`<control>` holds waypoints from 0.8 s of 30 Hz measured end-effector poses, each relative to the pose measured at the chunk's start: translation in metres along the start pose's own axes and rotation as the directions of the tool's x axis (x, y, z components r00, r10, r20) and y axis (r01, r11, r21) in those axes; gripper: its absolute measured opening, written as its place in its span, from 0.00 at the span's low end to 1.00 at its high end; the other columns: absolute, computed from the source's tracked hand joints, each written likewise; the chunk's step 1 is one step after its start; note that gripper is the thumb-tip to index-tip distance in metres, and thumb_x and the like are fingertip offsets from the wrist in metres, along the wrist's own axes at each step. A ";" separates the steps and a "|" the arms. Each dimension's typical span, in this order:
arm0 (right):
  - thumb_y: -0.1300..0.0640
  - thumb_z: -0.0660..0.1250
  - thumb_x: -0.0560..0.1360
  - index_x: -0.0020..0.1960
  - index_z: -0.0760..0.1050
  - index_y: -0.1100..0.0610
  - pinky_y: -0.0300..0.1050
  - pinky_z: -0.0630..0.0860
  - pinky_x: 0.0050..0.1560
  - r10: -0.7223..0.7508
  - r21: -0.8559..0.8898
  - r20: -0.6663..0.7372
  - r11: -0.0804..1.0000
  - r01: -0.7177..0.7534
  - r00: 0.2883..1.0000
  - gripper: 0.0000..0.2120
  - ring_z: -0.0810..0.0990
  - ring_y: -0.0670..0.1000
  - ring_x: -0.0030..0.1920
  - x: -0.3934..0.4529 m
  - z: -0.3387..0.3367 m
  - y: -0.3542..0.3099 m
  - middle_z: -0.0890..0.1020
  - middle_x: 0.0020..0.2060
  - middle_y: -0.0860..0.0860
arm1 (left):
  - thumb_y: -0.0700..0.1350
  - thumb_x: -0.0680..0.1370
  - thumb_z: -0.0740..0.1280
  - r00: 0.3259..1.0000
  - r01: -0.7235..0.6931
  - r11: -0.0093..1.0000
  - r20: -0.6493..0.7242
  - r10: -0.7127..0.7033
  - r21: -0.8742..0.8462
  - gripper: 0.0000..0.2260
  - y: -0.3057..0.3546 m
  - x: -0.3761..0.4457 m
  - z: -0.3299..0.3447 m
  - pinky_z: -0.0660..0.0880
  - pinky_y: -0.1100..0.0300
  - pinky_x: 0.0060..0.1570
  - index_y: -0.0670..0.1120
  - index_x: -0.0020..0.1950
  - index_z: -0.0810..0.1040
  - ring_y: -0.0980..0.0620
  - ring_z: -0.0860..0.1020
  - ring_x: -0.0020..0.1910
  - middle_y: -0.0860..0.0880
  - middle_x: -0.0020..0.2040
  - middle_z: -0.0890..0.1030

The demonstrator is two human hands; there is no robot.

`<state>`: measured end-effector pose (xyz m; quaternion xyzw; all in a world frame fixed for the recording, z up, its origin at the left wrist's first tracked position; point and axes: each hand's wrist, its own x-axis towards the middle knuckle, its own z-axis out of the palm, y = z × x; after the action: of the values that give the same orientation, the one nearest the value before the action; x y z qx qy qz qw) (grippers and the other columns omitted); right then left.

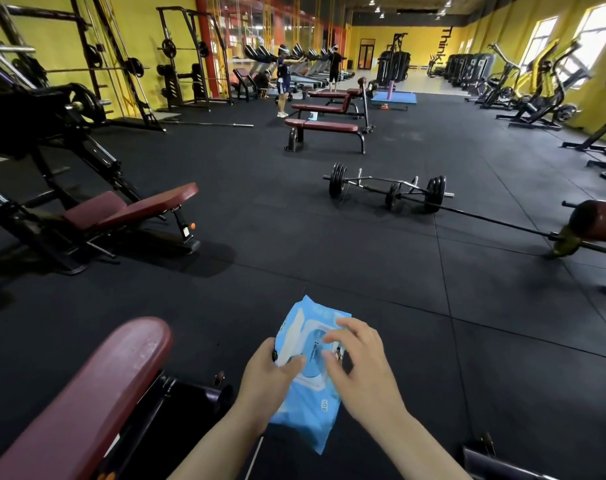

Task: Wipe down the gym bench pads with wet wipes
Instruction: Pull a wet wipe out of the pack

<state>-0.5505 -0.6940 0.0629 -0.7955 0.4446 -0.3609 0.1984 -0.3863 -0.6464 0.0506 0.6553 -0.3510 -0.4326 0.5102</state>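
A light blue pack of wet wipes [308, 403] is held in front of me above the black floor. My left hand [265, 379] grips its left side, thumb lying across the top. My right hand [358, 365] hovers over the pack's lid, fingers curled and touching the lid area. No loose wipe shows. A maroon bench pad [93, 386] runs from the lower left corner toward the middle, just left of my hands.
An adjustable maroon bench [128, 209] stands at the left. A loaded barbell [388, 188] lies on the floor ahead, with flat benches [322, 128] behind it. A padded roller machine [596, 225] is at right. Two people stand far back.
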 end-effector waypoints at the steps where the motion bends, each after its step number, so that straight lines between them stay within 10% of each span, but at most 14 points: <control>1: 0.51 0.67 0.76 0.54 0.75 0.41 0.24 0.65 0.49 0.018 -0.032 0.043 0.999 -0.017 0.999 0.08 0.57 0.33 0.67 0.001 0.002 0.000 0.64 0.65 0.34 | 0.46 0.74 0.72 0.999 -0.032 0.999 -0.011 0.033 0.038 0.04 0.000 -0.001 0.001 0.77 0.60 0.38 0.54 0.44 0.79 0.57 0.82 0.39 0.54 0.41 0.84; 11: 0.53 0.67 0.78 0.45 0.77 0.44 0.23 0.67 0.45 0.118 -0.095 0.013 0.989 -0.116 0.993 0.04 0.56 0.29 0.61 0.008 0.005 -0.001 0.69 0.63 0.36 | 0.48 0.75 0.72 0.992 -0.125 0.990 -0.016 0.126 0.060 0.05 0.000 -0.006 0.007 0.75 0.67 0.34 0.56 0.42 0.78 0.59 0.82 0.39 0.55 0.41 0.83; 20: 0.53 0.62 0.76 0.45 0.70 0.43 0.23 0.64 0.56 -0.044 0.130 0.055 0.991 0.036 0.998 0.05 0.67 0.36 0.65 -0.013 0.002 -0.010 0.72 0.60 0.34 | 0.48 0.79 0.68 0.994 -0.073 0.991 -0.092 0.062 -0.116 0.05 -0.001 -0.006 0.013 0.74 0.63 0.42 0.59 0.50 0.81 0.61 0.82 0.45 0.58 0.46 0.84; 24: 0.56 0.64 0.75 0.44 0.73 0.50 0.36 0.70 0.55 -0.192 -0.081 0.084 0.977 0.199 0.978 0.02 0.72 0.41 0.55 -0.025 0.006 -0.001 0.75 0.51 0.38 | 0.48 0.80 0.66 0.990 -0.085 0.992 -0.118 0.073 -0.093 0.06 -0.005 -0.005 0.016 0.73 0.67 0.41 0.59 0.53 0.79 0.65 0.81 0.46 0.64 0.46 0.83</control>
<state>-0.5543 -0.6717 0.0498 -0.8564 0.3720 -0.3281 0.1430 -0.4026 -0.6462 0.0454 0.6386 -0.3253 -0.3906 0.5778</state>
